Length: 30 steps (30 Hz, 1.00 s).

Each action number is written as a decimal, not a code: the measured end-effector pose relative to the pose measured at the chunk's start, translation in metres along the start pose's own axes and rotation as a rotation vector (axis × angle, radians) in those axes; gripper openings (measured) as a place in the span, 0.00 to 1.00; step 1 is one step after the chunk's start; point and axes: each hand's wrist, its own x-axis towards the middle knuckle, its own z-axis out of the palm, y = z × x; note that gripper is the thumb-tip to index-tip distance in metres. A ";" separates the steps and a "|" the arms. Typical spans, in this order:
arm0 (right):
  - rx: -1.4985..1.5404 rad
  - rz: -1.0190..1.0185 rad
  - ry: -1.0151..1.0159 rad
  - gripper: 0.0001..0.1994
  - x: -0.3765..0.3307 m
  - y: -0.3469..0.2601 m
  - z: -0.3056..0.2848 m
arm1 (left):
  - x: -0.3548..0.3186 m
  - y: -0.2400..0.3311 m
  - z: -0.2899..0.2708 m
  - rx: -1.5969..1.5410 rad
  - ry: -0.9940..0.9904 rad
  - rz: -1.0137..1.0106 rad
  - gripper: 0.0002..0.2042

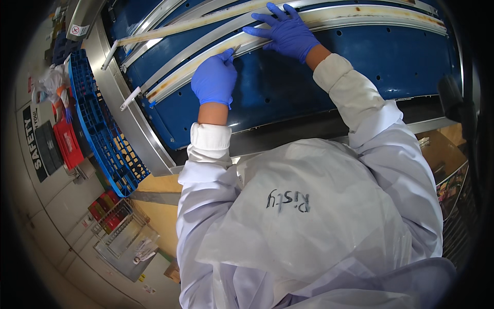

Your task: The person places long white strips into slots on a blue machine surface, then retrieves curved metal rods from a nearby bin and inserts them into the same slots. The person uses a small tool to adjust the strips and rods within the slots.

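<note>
A long pale rail (355, 16) with brownish stains lies across a blue perforated surface (329, 77). My left hand (215, 78), in a blue glove, is closed at the rail's near edge, thumb and fingers pinched together. A small greyish tip shows beside those fingertips, too little to name. Further right, my right hand (289, 34), also blue-gloved, lies on the rail with fingers spread and nothing gripped. Behind it run a plain metal strip (198, 50) and a second stained bar (190, 24) that ends at a white rod (109, 55).
A metal frame (146, 136) borders the blue surface on the left. Beyond it stands a blue plastic pallet (100, 123). A red container (68, 141) and a wire rack (121, 226) are further left. A dark upright post (453, 98) rises at the right.
</note>
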 end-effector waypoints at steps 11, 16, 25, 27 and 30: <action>-0.006 0.032 -0.003 0.28 -0.007 0.004 -0.005 | -0.009 0.017 0.006 0.056 0.097 0.091 0.13; 0.029 0.026 -0.015 0.29 0.000 0.007 -0.004 | -0.003 0.020 0.008 0.008 0.103 0.121 0.13; 0.007 0.013 0.005 0.29 0.008 0.007 0.003 | -0.002 0.034 -0.003 -0.001 0.030 0.087 0.14; 0.000 0.006 0.041 0.29 0.010 0.009 0.006 | 0.002 0.033 -0.003 0.007 0.028 0.090 0.14; 0.006 -0.004 0.040 0.29 0.009 0.009 0.009 | -0.003 0.036 -0.008 0.040 0.011 0.099 0.14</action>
